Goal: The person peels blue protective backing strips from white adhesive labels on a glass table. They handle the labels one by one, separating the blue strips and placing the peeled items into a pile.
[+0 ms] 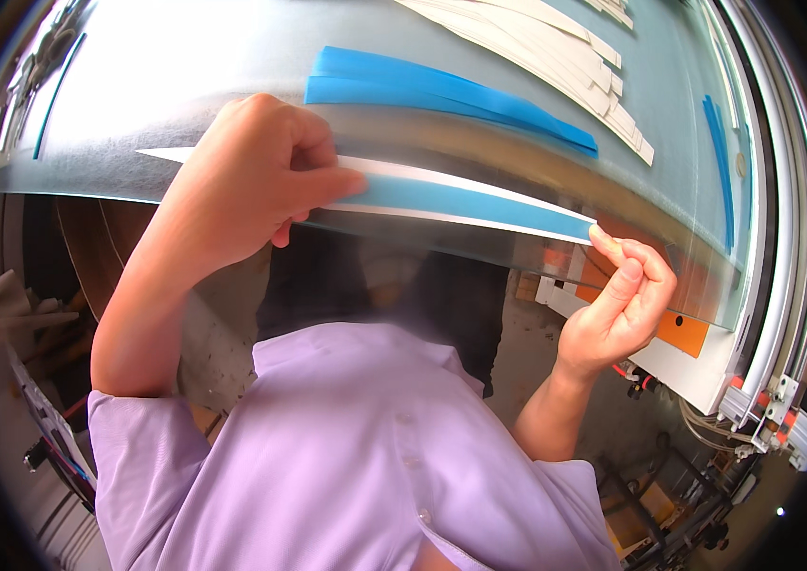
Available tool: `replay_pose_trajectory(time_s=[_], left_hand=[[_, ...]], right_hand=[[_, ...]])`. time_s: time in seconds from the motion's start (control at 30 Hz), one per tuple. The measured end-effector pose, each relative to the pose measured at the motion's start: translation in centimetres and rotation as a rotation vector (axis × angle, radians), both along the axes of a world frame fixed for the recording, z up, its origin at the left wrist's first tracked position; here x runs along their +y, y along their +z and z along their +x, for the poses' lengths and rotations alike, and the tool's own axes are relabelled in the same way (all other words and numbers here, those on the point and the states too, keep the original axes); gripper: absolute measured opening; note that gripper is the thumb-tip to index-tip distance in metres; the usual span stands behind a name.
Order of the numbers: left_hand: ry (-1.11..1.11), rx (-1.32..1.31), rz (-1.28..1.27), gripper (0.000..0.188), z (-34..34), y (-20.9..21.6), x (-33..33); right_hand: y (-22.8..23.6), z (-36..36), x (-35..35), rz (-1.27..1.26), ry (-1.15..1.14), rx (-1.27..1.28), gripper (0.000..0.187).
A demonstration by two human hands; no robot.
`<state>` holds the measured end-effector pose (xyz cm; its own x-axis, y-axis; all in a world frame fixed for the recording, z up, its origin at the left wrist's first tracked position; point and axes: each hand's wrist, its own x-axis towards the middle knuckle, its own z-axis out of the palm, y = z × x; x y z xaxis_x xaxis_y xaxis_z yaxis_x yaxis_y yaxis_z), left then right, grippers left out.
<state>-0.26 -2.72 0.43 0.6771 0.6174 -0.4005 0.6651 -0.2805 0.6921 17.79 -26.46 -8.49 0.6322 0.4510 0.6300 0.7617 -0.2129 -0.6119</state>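
Observation:
A long white strip (518, 226) with a narrower blue strip (460, 202) lying along its middle stretches between my two hands, near the front edge of the table. My left hand (265, 176) is closed over it, thumb and fingers pressing on the blue strip's left part. Beyond that hand, a white tapered end (163, 153) pokes out to the left. At the right end, my right hand (627, 290) pinches the tip of the strip between thumb and fingers. Just beyond the strip lies a stack of blue strips (422, 90).
Several white strips (556, 67) are fanned out at the back of the glassy table (184, 57). More thin blue strips (722, 171) lie by its right side, along a metal rail (789, 190). A single blue strip (59, 95) rests at the far left.

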Motion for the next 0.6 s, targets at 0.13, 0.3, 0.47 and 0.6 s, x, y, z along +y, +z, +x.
replay_pose_trajectory(time_s=[0.13,0.3,0.47,0.6], left_hand=[[-0.001,-0.005,0.003,0.031,0.0,0.0,0.0],[-0.017,-0.020,0.005,0.032,-0.1,-0.3,0.2],[-0.048,0.003,0.058,0.033,0.1,0.3,0.1],[-0.255,-0.101,0.504,0.037,-0.8,-0.8,0.4]], right_hand=[[0.0,-0.1,0.0,0.028,0.009,0.039,0.017],[1.9,-2.1,1.4,-0.192,-0.131,-0.159,0.018],[2.4,-6.1,5.9,-0.279,0.458,-0.247,0.046],[1.8,-6.5,6.6,-0.323,0.393,-0.332,0.046]])
